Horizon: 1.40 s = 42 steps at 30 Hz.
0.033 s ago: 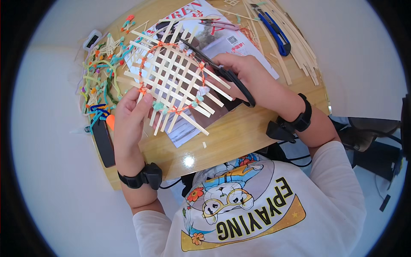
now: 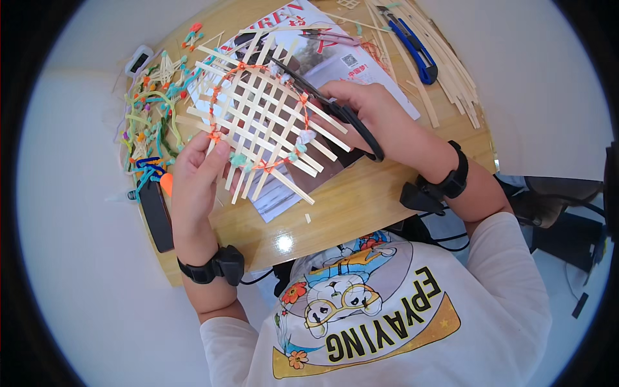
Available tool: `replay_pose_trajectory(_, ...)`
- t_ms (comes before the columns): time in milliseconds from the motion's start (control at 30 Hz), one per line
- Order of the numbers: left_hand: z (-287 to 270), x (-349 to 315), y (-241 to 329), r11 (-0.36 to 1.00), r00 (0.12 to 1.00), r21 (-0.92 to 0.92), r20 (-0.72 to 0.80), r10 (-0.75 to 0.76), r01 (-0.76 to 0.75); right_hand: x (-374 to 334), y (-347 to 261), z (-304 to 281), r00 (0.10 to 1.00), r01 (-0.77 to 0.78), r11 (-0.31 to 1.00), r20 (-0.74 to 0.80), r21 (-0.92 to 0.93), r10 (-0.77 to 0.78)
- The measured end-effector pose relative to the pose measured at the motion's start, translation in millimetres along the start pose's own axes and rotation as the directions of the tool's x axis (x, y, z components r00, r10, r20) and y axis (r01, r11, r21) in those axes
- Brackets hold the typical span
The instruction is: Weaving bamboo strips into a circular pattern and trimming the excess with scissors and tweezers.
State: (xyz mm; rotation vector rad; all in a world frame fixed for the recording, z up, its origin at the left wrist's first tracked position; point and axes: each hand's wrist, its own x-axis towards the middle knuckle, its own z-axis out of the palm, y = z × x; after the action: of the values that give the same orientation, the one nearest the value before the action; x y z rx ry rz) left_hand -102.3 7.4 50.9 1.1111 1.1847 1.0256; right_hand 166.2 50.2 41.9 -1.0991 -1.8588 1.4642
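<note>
Pale flat strips form a woven lattice (image 2: 266, 108), with their loose ends sticking out all round. An orange cord ring (image 2: 213, 98) is tied onto it in a rough circle, with white and mint-green tufts along it. My left hand (image 2: 198, 169) pinches the lattice at its near left edge, thumb on top. In my right hand (image 2: 377, 119) is a pair of black scissors (image 2: 348, 115), its blades pointing to the lattice's far right edge beside a white tuft. Whether the blades touch a strip I cannot tell.
Beneath the lattice lies a magazine (image 2: 380, 97) on the wooden table (image 2: 258, 240). Colourful knotted cords (image 2: 151, 113) are heaped at the left, near a dark phone (image 2: 156, 216). Loose strips (image 2: 445, 71) and a blue utility knife (image 2: 412, 45) lie far right. A small offcut (image 2: 307, 218) rests in front.
</note>
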Motion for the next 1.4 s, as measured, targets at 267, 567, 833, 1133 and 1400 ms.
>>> replay_pose_trajectory(267,-5,-2,5,0.998,0.996,0.046,0.080,-0.040,0.037,0,4,-2,0.988,0.128,0.992,0.092,0.005,-0.127)
replay_pose_trajectory(567,-4,-4,5,0.998,0.994,0.021,0.094,-0.054,0.053,3,7,-4,0.983,0.131,0.989,0.136,-0.061,-0.122)
replay_pose_trajectory(833,4,-5,5,0.996,0.997,0.089,0.075,-0.025,0.018,4,12,-2,0.974,0.190,0.982,0.126,0.001,-0.189)
replay_pose_trajectory(1133,11,-2,6,1.000,0.998,0.007,0.063,-0.019,0.019,5,13,-5,0.966,0.228,0.974,0.126,0.000,-0.226)
replay_pose_trajectory(1400,5,-3,1,1.000,0.996,0.027,0.088,-0.003,0.000,4,11,-4,0.967,0.230,0.973,0.112,-0.017,-0.227)
